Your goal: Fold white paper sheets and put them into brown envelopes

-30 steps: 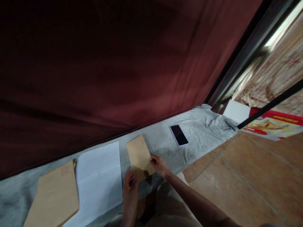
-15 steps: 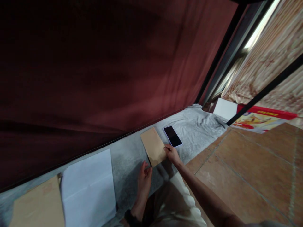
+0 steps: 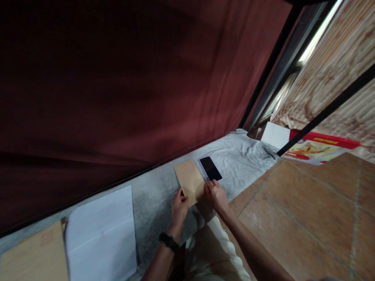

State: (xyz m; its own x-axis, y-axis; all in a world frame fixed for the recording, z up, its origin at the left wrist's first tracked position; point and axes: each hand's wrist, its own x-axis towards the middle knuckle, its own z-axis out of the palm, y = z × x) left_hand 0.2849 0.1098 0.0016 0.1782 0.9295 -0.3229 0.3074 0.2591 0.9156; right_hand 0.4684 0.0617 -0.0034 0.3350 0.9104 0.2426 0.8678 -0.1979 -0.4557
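Note:
A small brown envelope (image 3: 189,180) lies flat on a grey cloth (image 3: 158,191). My left hand (image 3: 179,205) rests its fingers on the envelope's near left corner. My right hand (image 3: 216,194) presses on the near right edge of the same envelope. A black phone (image 3: 210,168) lies on the cloth just right of the envelope, almost touching it. Whether either hand grips the envelope or only presses it is hard to tell.
White paper sheets (image 3: 101,234) and a larger brown envelope (image 3: 32,257) lie on the cloth at the left. A dark red curtain (image 3: 131,78) hangs behind. Brown floor tiles (image 3: 307,218) spread to the right, with a white sheet (image 3: 275,135) and a red printed box (image 3: 319,146) beyond.
The small brown envelope was slid right, from beside the white sheets to next to the phone. My left hand has come up onto its near corner.

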